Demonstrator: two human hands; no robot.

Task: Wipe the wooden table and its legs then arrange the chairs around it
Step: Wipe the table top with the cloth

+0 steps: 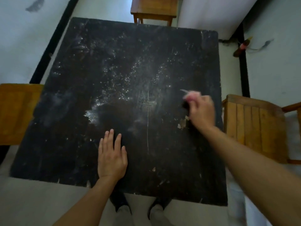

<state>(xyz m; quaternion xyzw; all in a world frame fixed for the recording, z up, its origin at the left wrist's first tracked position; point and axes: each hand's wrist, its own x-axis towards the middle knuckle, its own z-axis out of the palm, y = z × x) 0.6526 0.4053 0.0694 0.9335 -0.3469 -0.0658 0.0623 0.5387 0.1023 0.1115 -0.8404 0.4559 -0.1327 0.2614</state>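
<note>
Dark wooden table (130,70) seen from above, top speckled with shiny wet patches. Left hand (112,157) laid flat on tabletop, fingers straight. Blurred pinkish cloth (193,94) gripped by right hand (202,111) near right edge. Left chair (17,111), right chair (254,128), far chair (154,8) set just beside table edges.

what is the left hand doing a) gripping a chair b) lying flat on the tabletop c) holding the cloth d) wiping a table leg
b: the left hand lies flat, fingers straight, on the dark wooden table, while the right hand grips the pinkish cloth.
</note>
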